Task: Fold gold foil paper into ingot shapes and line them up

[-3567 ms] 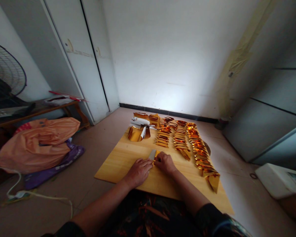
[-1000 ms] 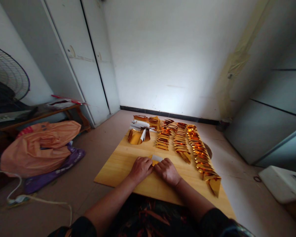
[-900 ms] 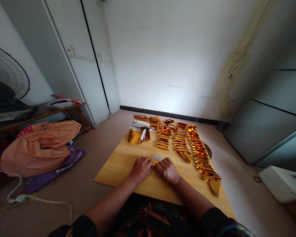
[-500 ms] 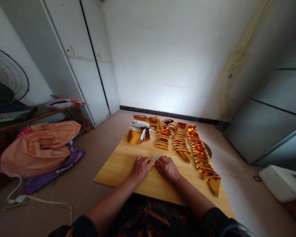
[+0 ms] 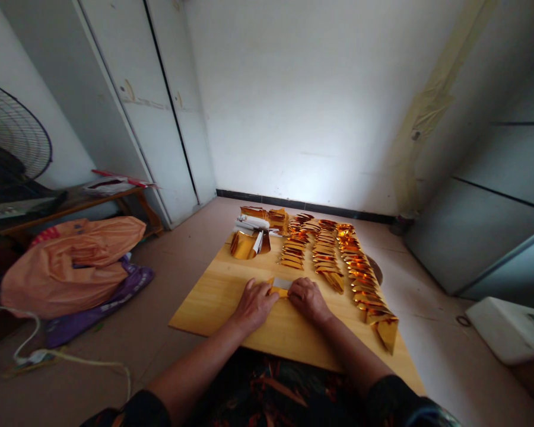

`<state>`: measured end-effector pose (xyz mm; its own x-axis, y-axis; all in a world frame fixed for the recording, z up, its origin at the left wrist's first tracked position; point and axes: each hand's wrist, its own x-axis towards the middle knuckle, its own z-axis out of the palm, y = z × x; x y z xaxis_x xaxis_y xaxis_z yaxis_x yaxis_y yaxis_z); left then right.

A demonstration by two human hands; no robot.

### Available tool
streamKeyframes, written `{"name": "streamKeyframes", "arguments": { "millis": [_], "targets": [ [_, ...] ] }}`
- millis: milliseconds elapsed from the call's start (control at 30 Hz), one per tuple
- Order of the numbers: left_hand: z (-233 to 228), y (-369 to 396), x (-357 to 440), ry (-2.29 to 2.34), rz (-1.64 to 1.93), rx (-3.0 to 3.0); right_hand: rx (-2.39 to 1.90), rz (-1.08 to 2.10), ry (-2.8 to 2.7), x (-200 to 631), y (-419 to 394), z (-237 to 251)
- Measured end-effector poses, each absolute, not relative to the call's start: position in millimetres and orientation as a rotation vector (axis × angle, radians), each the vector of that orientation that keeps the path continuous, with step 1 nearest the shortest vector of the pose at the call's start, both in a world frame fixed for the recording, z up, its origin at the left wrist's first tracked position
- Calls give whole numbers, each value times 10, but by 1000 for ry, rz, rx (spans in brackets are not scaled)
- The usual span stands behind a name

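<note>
A small sheet of gold foil paper (image 5: 281,291), partly folded and showing a greyish face, lies on the wooden board (image 5: 209,308) in front of me. My left hand (image 5: 256,305) grips its left end, thumb and fingers pressed together. On its right end, my right hand (image 5: 309,299) has its fingers curled and closed over the edge. Beyond my hands, folded gold paper pieces stand in overlapping rows, among them a long row (image 5: 365,284) on the right and a shorter one (image 5: 327,255) beside it. A curved stack of gold sheets (image 5: 244,245) sits at the far left.
White paper rolls or strips (image 5: 253,223) lie behind the gold stack. An orange bag (image 5: 71,261) and a purple bag (image 5: 102,302) rest on the floor at left, near a white cord (image 5: 93,363). A white box (image 5: 509,329) stands at right.
My right hand has slid slightly right along the paper, so more of its grey face and gold edge shows between my hands. My left hand stays nearly in place.
</note>
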<state>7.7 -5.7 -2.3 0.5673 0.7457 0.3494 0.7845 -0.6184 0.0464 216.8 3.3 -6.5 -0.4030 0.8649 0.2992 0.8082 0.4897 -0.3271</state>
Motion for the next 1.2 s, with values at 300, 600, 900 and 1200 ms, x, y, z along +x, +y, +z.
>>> {"name": "streamKeyframes", "arguments": {
  "millis": [300,600,900,1200],
  "targets": [
    [-96,-70,14,-1301,-501,-2736,-1509,140,-2370,2066,144,-37],
    [-73,-75,8,-1291,-482,-2751,-1641,243,-2435,2012,224,101],
    [-72,-77,29,-1320,-412,-2748,-1774,227,-2495,1921,217,223],
    [-78,-80,37,-1320,-417,-2739,-1832,222,-2507,1872,231,256]
  ]
}}
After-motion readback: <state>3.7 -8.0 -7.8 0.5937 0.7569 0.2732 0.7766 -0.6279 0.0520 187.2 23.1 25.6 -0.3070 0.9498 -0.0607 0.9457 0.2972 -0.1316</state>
